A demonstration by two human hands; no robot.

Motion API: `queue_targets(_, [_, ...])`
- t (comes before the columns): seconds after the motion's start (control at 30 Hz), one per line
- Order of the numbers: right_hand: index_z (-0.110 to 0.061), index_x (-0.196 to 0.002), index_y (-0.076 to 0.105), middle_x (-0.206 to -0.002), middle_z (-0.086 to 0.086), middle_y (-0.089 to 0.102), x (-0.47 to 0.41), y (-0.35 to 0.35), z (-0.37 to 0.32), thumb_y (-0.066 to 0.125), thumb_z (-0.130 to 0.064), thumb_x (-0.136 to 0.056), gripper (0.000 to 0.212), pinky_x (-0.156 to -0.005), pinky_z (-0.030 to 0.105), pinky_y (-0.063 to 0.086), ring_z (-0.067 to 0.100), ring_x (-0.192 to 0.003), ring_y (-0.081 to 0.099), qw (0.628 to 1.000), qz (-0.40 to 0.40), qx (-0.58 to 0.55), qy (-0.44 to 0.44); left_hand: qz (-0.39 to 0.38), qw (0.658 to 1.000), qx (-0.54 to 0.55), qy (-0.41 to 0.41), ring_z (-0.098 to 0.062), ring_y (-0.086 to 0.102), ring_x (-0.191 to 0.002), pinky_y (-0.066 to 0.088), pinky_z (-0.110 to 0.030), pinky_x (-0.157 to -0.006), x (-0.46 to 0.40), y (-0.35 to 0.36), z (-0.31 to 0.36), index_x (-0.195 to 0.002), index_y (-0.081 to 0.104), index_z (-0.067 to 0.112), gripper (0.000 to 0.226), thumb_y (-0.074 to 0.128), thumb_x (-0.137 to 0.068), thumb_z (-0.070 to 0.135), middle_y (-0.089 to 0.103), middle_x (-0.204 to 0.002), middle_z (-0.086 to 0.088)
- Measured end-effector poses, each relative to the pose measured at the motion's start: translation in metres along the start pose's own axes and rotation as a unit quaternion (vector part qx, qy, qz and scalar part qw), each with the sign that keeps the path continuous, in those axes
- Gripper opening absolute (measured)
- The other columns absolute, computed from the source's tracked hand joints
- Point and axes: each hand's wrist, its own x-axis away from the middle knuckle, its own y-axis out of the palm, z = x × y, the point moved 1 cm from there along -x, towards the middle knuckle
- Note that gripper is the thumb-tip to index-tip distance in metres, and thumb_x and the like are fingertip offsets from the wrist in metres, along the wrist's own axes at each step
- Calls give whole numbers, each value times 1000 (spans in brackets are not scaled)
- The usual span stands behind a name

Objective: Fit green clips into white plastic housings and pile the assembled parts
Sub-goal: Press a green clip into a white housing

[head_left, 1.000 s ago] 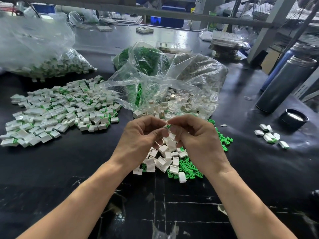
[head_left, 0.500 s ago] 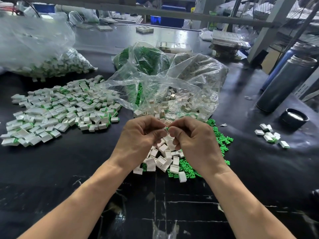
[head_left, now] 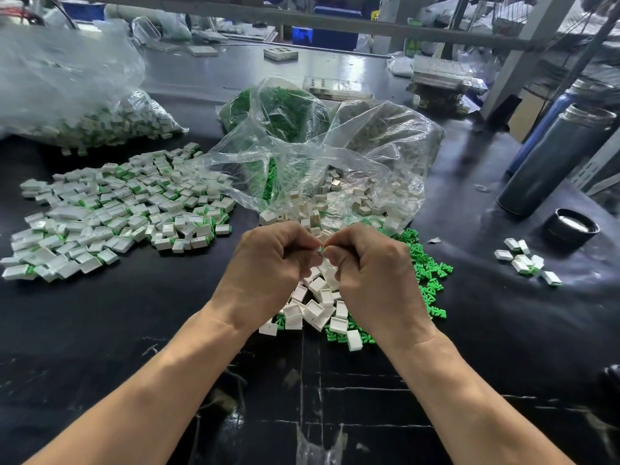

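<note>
Both hands have drawn closer together — the left hand (head_left: 271,260) pinches a white housing (head_left: 318,250), the right hand (head_left: 370,263) pinches a green clip (head_left: 324,245) at its mouth. Earlier they sat slightly apart, so the clip is probably seating — this piece seems nearly ready for the assembled pile (head_left: 110,209).

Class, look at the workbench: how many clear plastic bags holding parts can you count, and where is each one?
3. One clear plastic bag of green-and-white parts lies far left; one clear plastic bag of green clips sits centre back; one clear plastic bag of white housings lies open beyond the hands. Others may be hidden.
</note>
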Motion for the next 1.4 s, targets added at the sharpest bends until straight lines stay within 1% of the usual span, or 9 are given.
queue_targets(0.27, [-6,-90,75,-80,0,69,4,6,2,75,-5,-91,1,-72,40,54,19,-74,63,1000,-3,21,2,-23,998,-54,16,-14,69,-62,62,-38,-64,-1,-3,0,-86,77,19,24,76,-85,-5,73,-72,6])
queue_targets(0.47, [-18,-88,78,-67,4,70,3,8,7,71,-8,-96,15,-54,40,58,18,-57,64,967,5,-217,135,6,998,55,-12,-13,69,-66,59,-27,-62,-2,-3,1,-86,75,16,24,73,-88,-7,76,-78,-2])
queue_targets(0.6, [-20,-93,74,-73,8,71,-1,5,6,54,-30,-108,26,-41,31,44,20,-52,56,927,3,-329,180,2,998,70,5,-9,69,-74,56,-22,-68,-2,-1,3,-92,75,18,14,76,-89,4,76,-84,3])
queue_targets(0.8, [-17,-69,68,-62,11,64,2,13,-4,30,-60,-107,69,-39,27,31,19,-45,49,900,-73,-357,237,-4,989,148,-7,-39,69,-95,55,-60,-91,1,10,9,-98,75,14,10,78,-89,10,75,-107,-7])
queue_targets(0.97, [-21,-66,72,-54,4,42,3,16,-7,31,-49,-110,67,-37,20,28,12,-42,37,891,-40,-370,258,-33,982,184,-3,-30,72,-86,59,-50,-84,8,18,14,-101,71,5,11,74,-91,5,75,-99,-16])
queue_targets(1.03, [-28,-60,69,-54,1,38,3,16,-7,31,-48,-110,65,-39,20,28,11,-45,33,889,-41,-377,258,-33,978,206,-1,-41,70,-88,59,-51,-83,10,21,14,-101,71,2,11,74,-90,4,73,-101,-21])
queue_targets(1.1, [-33,-60,69,-52,-6,39,2,17,-7,32,-50,-107,61,-41,20,30,8,-44,35,888,-40,-379,258,-32,975,218,6,-47,67,-92,57,-56,-85,10,23,15,-99,71,3,13,76,-88,5,72,-104,-23])
queue_targets(1.27, [-46,-72,72,-54,-22,57,2,20,-4,30,-55,-95,49,-59,24,37,-3,-55,53,930,-14,-294,222,-35,974,223,17,-32,71,-89,59,-48,-84,9,24,15,-96,73,11,14,75,-83,16,75,-104,-11])
queue_targets(1.4, [-47,-73,71,-55,-24,58,3,21,-2,27,-54,-95,49,-63,26,38,-2,-59,53,940,5,-269,210,-33,979,200,23,-39,70,-100,55,-63,-91,8,25,12,-95,75,21,10,75,-85,20,75,-109,-2])
